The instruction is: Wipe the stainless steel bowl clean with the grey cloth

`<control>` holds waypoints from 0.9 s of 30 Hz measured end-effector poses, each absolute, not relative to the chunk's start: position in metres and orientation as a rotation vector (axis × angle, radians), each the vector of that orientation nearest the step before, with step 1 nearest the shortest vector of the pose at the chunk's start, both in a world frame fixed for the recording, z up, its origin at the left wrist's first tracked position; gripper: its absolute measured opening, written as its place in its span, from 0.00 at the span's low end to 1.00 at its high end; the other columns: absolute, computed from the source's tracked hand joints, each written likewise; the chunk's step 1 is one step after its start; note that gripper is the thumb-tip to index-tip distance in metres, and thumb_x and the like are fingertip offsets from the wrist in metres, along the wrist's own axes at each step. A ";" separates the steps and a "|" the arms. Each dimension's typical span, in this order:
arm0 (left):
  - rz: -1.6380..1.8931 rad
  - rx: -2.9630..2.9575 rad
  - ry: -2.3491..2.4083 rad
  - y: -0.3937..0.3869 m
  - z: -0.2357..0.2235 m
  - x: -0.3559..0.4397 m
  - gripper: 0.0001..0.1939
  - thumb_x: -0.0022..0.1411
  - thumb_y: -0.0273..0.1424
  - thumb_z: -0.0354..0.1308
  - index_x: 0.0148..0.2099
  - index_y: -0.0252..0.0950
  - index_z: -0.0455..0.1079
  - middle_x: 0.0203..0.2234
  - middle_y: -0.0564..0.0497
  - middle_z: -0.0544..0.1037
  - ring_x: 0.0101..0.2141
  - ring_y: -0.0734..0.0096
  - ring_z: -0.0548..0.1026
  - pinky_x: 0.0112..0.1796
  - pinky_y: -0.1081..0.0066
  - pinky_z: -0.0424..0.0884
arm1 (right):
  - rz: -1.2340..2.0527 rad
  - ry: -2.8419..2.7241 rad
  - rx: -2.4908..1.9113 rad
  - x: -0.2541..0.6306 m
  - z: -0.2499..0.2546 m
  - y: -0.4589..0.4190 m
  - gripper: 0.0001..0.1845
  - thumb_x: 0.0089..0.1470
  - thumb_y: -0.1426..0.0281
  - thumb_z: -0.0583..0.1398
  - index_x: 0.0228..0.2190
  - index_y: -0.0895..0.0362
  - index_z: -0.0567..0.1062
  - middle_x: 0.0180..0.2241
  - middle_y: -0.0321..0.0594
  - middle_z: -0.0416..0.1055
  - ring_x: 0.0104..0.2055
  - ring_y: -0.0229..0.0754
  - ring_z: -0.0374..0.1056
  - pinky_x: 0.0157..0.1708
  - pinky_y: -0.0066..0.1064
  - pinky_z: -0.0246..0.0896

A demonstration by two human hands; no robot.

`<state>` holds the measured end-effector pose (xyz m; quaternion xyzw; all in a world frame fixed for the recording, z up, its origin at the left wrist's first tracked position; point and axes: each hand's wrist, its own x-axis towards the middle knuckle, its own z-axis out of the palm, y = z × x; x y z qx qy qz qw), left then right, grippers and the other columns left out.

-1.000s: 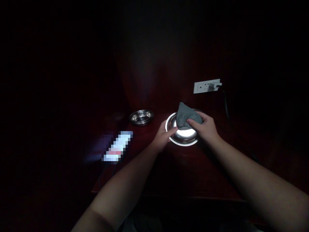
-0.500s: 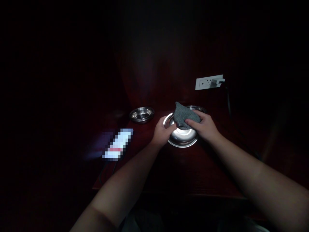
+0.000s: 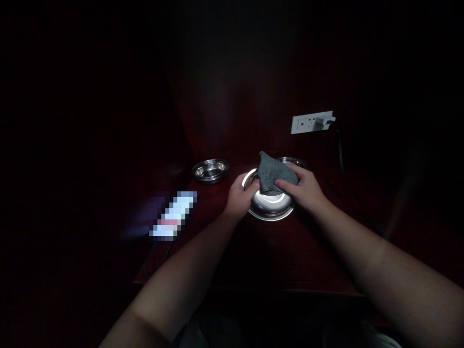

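A shiny metal dish [image 3: 271, 209], round with a wide rim, is held above the dark red table. My left hand [image 3: 239, 197] is closed on its left edge, thumb over the rim. In my right hand [image 3: 304, 187] is a grey-green cloth [image 3: 273, 174], pinched between thumb and fingers and lying against the dish's upper right part. The cloth hides much of the dish's middle, and the fingertips under it are out of sight. Behind my right hand, another metal dish [image 3: 292, 160] shows only its far rim.
Several stacked metal dishes [image 3: 210, 170] stand at the back left. A lit phone [image 3: 174, 216], its screen blurred out, lies left with a cable. On the back wall is a socket panel [image 3: 312, 122] with a plug and hanging cord. The table's front edge [image 3: 290, 291] runs below my forearms.
The whole view has shifted slightly, so everything sits a little further left. Both hands keep their hold on the dish and the cloth, with hardly any movement between them.
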<state>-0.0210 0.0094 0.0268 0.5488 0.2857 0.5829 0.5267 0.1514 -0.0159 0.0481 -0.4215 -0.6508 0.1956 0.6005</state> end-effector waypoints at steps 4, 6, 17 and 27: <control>1.401 1.248 0.605 0.009 0.028 -0.023 0.26 0.47 0.38 0.67 0.48 0.34 0.69 0.42 0.44 0.78 0.44 0.61 0.75 0.50 0.60 0.67 | 0.362 -1.487 -0.966 0.150 0.047 -0.017 0.22 0.40 0.61 0.67 0.38 0.59 0.77 0.40 0.45 0.76 0.42 0.50 0.71 0.46 0.43 0.64; 1.371 1.168 0.528 0.006 0.032 -0.024 0.26 0.49 0.37 0.66 0.50 0.34 0.68 0.45 0.43 0.77 0.45 0.59 0.75 0.50 0.59 0.67 | 0.352 -1.435 -0.991 0.150 0.045 -0.016 0.22 0.40 0.61 0.67 0.38 0.59 0.77 0.38 0.44 0.76 0.40 0.50 0.72 0.44 0.42 0.65; 1.145 1.189 0.492 -0.001 0.028 -0.025 0.32 0.46 0.31 0.68 0.55 0.37 0.65 0.49 0.43 0.75 0.49 0.55 0.73 0.50 0.56 0.68 | 0.409 -1.221 -1.045 0.152 0.040 -0.011 0.22 0.41 0.59 0.67 0.37 0.59 0.77 0.32 0.43 0.76 0.33 0.47 0.72 0.34 0.38 0.68; 1.227 1.239 0.523 0.005 0.028 -0.025 0.26 0.46 0.31 0.68 0.49 0.33 0.69 0.44 0.43 0.77 0.45 0.58 0.75 0.50 0.57 0.66 | 0.507 -1.333 -1.018 0.155 0.038 -0.008 0.22 0.41 0.59 0.67 0.37 0.59 0.78 0.32 0.41 0.77 0.32 0.46 0.72 0.36 0.38 0.68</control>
